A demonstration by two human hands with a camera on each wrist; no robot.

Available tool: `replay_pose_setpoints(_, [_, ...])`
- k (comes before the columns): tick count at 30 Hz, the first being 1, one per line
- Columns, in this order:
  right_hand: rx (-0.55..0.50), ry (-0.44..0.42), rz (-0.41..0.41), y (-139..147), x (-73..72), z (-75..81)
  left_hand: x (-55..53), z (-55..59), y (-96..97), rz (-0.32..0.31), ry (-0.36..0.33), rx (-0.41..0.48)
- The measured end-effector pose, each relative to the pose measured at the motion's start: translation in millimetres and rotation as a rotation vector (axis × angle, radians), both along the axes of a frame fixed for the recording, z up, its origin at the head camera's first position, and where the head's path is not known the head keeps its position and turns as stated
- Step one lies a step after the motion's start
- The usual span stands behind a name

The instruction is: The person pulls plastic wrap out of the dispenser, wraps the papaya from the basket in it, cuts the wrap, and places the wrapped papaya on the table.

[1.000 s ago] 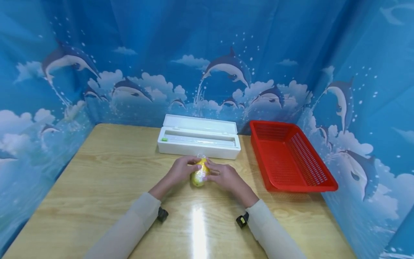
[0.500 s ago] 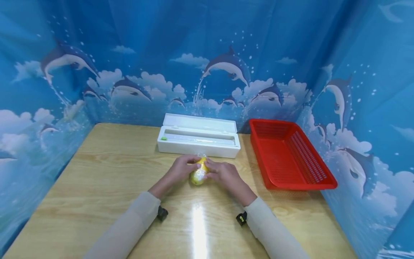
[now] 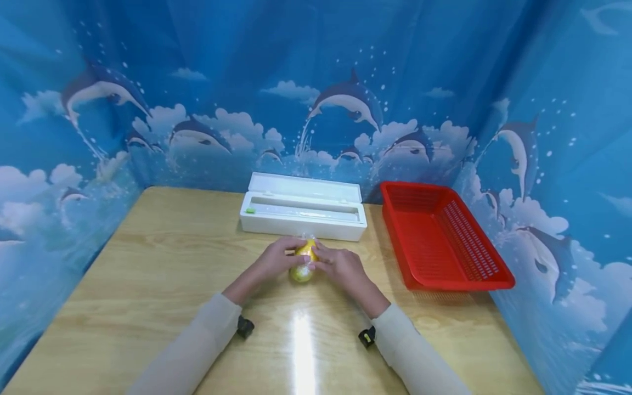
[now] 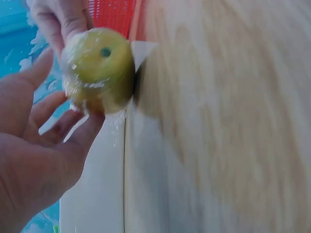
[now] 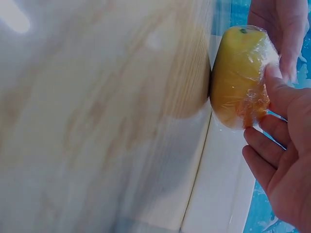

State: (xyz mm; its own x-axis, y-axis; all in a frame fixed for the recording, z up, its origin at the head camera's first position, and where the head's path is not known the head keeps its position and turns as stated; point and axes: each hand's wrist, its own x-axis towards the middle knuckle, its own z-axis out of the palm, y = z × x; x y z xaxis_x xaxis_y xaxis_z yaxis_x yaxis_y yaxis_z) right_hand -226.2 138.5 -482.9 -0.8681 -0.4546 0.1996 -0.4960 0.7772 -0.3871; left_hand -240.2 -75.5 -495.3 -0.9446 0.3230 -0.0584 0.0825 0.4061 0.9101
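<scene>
An oblong yellow-green fruit (image 3: 302, 272) wrapped in clear cling film (image 5: 255, 99) sits on the table between the two hands. Its green stem spot shows in the left wrist view on the fruit's near end (image 4: 99, 60). From the left side the left hand (image 3: 277, 258) holds it, thumb on the film and fingers around the far part. The right hand (image 3: 340, 263) grips the opposite side, its thumb pressing the film in the right wrist view. Crumpled film bunches at the fruit's far end, partly hidden by the fingers.
Just behind the hands stands a white cling film dispenser (image 3: 301, 226), lid (image 3: 306, 187) raised, with a small green slider (image 3: 250, 210) at its left. A red plastic basket (image 3: 412, 274) is at the right of the wooden table (image 3: 173, 263). Dolphin-print curtains surround the table.
Both hands stay around the fruit in nearly the same place. The left thumb has shifted slightly down and right across the film.
</scene>
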Motion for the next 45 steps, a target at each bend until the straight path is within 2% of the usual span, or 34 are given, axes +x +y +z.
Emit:
replay_pose_setpoints(2, [-0.016,-0.024,0.005,-0.2,0.6,-0.4,-0.5,-1.9,-3.6,-0.033,-0.028,0.022])
replay_pose_setpoints(6, [-0.050,-0.082,-0.005,-1.9,2.1,-0.3,0.4,-3.2,-9.2,-0.057,-0.052,0.026])
replay_pose_setpoints(8, [-0.055,-0.087,-0.021,-3.5,3.4,-0.4,0.8,-2.1,-10.7,-0.070,-0.053,0.031])
replay_pose_setpoints(11, [-0.057,-0.048,-0.051,-7.1,5.7,-1.6,0.7,-0.2,-12.3,-0.090,-0.052,0.041])
replay_pose_setpoints(14, [-0.027,0.058,-0.074,-11.5,10.1,-3.2,-0.2,2.3,-13.4,-0.124,-0.058,0.061])
replay_pose_setpoints(19, [0.079,0.300,-0.056,-14.6,20.1,-7.6,0.1,5.8,-14.9,-0.206,-0.038,0.066])
replay_pose_setpoints(22, [0.099,0.402,-0.060,-12.8,22.4,-8.7,1.6,7.5,-16.1,-0.200,-0.012,0.026])
replay_pose_setpoints(26, [0.103,0.472,-0.075,-8.1,19.1,-7.4,3.9,8.7,-18.8,-0.160,-0.006,-0.010])
replay_pose_setpoints(30, [0.073,0.440,-0.034,-3.5,11.2,-5.6,4.2,6.6,-21.7,-0.142,0.025,-0.035])
replay_pose_setpoints(35, [0.056,0.300,0.008,0.8,0.6,-3.2,3.0,6.0,-23.9,-0.111,0.099,-0.052])
replay_pose_setpoints(39, [0.067,0.183,-0.010,2.6,-1.8,-1.6,3.2,8.2,-24.4,-0.045,0.123,-0.091])
replay_pose_setpoints(45, [0.009,0.143,-0.018,4.5,0.0,-2.9,1.1,6.9,-21.7,0.048,0.111,-0.147])
